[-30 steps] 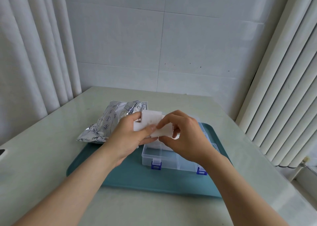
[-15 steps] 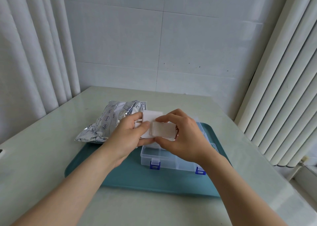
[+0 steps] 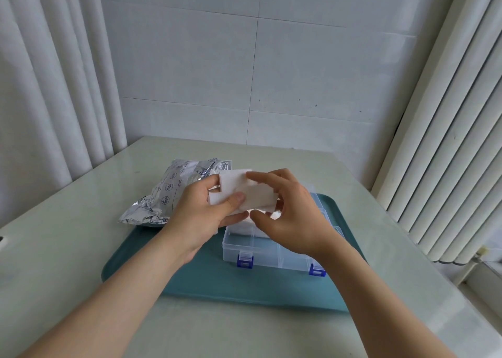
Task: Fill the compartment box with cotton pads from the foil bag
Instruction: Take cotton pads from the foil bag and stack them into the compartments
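My left hand (image 3: 202, 211) holds a small stack of white square cotton pads (image 3: 233, 188) above the clear compartment box (image 3: 264, 251), thumb pressed on the front pad. My right hand (image 3: 288, 208) pinches one pad (image 3: 260, 200) at the stack's right side, fingers over its top edge and thumb under it. The box has blue latches and stands open on the teal tray (image 3: 206, 276); my hands hide most of its compartments. A silver foil bag (image 3: 168, 194) lies behind my left hand, half on the tray's far left corner.
The tray sits on a pale green table (image 3: 68, 249). White curtains hang at the left, a ribbed white radiator at the right, and a tiled wall stands behind the table.
My right hand's fingers have shifted along the top of the pads and its pad sits lower and further right against the stack. Both hands stay above the box.
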